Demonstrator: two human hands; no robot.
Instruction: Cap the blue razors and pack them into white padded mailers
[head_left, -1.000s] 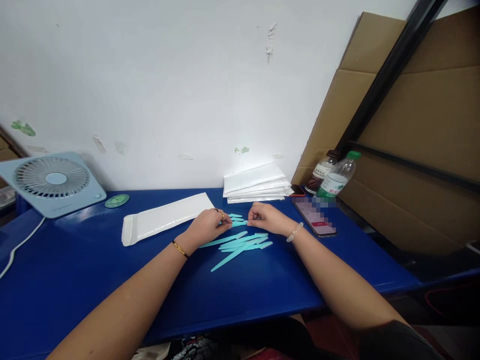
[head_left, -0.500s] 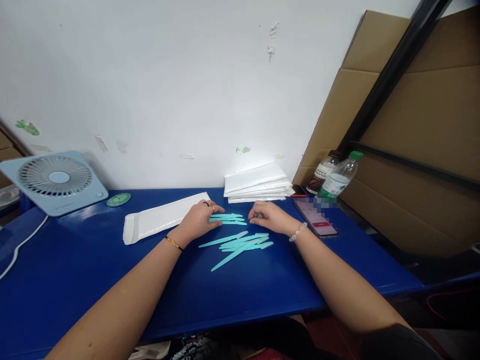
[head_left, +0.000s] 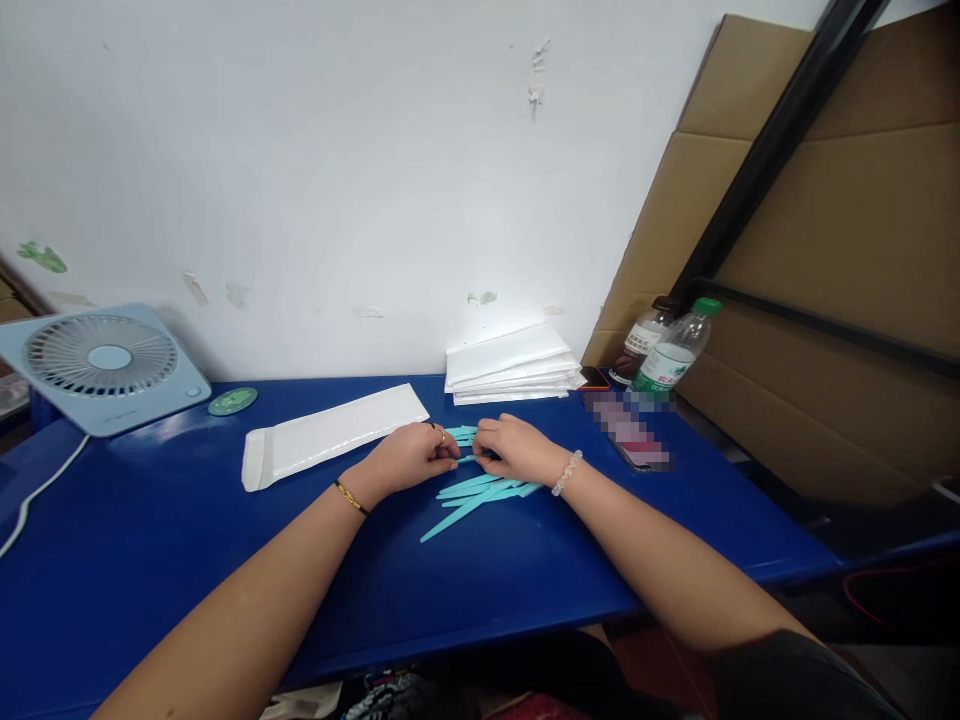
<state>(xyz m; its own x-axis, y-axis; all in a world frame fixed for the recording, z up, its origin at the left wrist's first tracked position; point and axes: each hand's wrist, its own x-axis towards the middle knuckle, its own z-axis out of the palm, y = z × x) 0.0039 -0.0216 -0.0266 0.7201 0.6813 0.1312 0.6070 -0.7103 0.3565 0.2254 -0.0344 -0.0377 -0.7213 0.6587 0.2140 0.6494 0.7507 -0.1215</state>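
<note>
Between my two hands stretches one turquoise eyebrow razor (head_left: 466,459). My left hand (head_left: 409,457) pinches one end of it, while the fingers of my right hand (head_left: 517,450) are closed at the other end and partly cover it. Just behind the fingertips lie several more razors in a small bunch (head_left: 463,432), mostly hidden by my hands. Nearer to me, a loose fan of razors (head_left: 472,495) rests on the blue table (head_left: 390,580), under and in front of my right hand. A white padded mailer (head_left: 337,435) lies flat beyond my left hand.
A stack of white padded mailers (head_left: 510,365) sits against the wall. To the right are a phone (head_left: 637,440), a dark-capped bottle (head_left: 639,343) and a green-capped bottle (head_left: 675,355). A blue fan (head_left: 109,365) and a round green disc (head_left: 232,401) are at the left.
My hands have come together. The left left the far bunch and moved nearer, the right moved left, and both have taken hold of one razor from the near group.
</note>
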